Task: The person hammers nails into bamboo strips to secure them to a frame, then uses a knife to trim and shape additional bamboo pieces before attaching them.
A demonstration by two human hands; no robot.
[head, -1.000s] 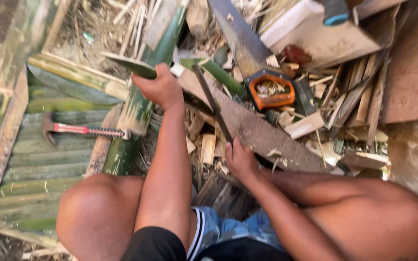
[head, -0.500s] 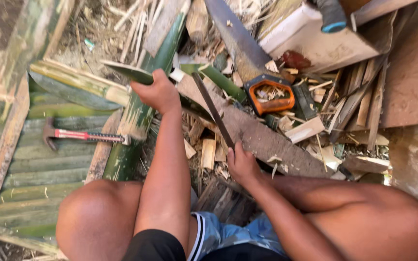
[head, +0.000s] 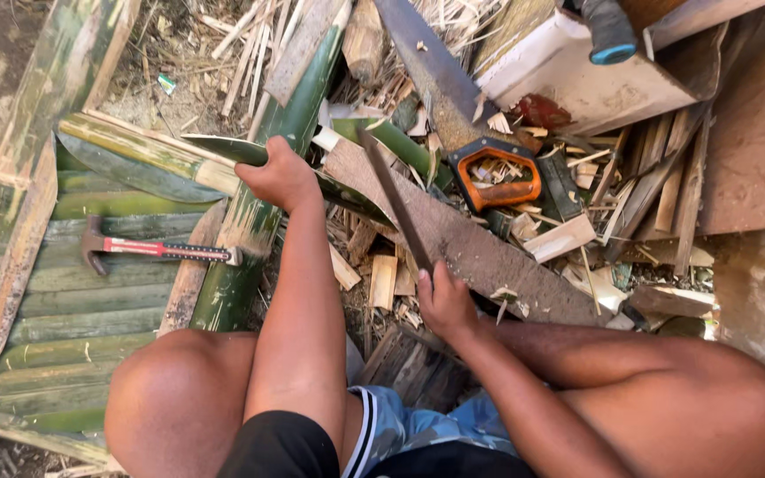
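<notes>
left hand (head: 283, 177) grips a green bamboo strip (head: 223, 149); right hand (head: 443, 301) clutches a long blade (head: 393, 199) over the plank (head: 471, 243), handsaw (head: 453, 97) beyond it, hammer (head: 157, 250) well left of it.

A red and black handle is being shown on the hammer (head: 157, 250). Orange and black are being shown on the saw handle (head: 495, 173). Green bamboo strips (head: 90, 292) and blue patterned shorts (head: 405, 425) are being seen.
</notes>
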